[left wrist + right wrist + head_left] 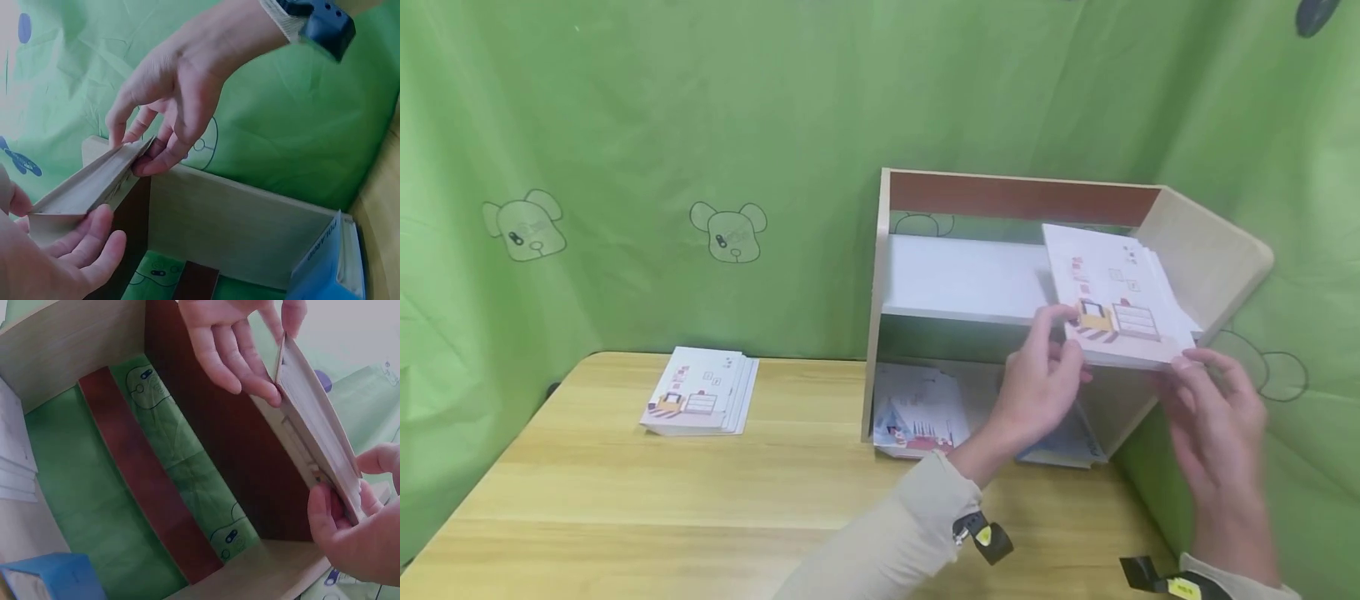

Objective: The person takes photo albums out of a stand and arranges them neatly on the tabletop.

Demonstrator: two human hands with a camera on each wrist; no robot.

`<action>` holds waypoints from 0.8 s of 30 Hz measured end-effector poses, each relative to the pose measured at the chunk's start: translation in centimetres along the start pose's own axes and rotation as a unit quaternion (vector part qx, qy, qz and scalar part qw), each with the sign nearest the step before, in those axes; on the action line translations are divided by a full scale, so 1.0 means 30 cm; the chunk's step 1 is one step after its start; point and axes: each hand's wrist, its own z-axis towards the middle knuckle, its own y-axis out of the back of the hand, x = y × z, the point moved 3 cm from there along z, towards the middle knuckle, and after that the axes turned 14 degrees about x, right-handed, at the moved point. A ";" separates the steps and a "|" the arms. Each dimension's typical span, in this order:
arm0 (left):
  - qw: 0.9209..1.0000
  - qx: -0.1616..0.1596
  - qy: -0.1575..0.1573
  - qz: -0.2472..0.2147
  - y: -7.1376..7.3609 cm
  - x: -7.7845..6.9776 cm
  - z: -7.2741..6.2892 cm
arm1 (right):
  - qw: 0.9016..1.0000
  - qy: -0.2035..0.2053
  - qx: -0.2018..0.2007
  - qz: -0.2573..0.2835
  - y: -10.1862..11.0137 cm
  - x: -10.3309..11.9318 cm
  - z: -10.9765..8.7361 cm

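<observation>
Both hands hold a small stack of white picture books [1123, 292] at the upper shelf of a wooden bookshelf [1198, 242]. The top cover shows a yellow vehicle drawing. My left hand [1041, 375] pinches the near left corner, thumb on the cover edge and fingers below. At the near right corner, my right hand [1213, 417] grips with thumb and fingers. The stack overlaps the white upper board [962, 275] in the head view. Seen from the right wrist, the books [319, 431] tilt between the left hand [234, 347] and the right hand [359, 519].
Another stack of similar books [696, 392] lies on the wooden table [700, 500] at left. The lower shelf bears a book with a blue and red picture [921, 412] at left and a blue book [1060, 446] at right. A green curtain [647, 100] hangs behind.
</observation>
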 end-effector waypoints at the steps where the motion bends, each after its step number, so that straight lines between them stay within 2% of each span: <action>1: 1.000 0.007 0.002 0.005 0.001 0.001 -0.005 | 1.000 0.003 0.007 0.008 0.006 -0.004 -0.001; 5: 0.999 0.027 0.002 0.026 0.003 0.009 -0.018 | 0.999 0.011 0.032 0.022 0.018 -0.016 -0.005; 10: 0.999 0.034 -0.017 0.032 0.010 0.029 -0.015 | 0.998 0.014 0.053 0.029 0.026 -0.024 -0.011; 16: 0.999 0.033 -0.036 0.005 0.017 0.056 -0.011 | 0.996 0.008 0.083 0.008 0.032 -0.034 -0.018; 21: 0.997 0.050 -0.043 -0.033 0.030 0.074 -0.016 | 0.996 -0.004 0.087 -0.011 0.035 -0.041 -0.022; 24: 0.995 0.057 -0.059 -0.048 0.040 0.080 -0.015 | 0.995 -0.011 0.093 -0.024 0.036 -0.043 -0.026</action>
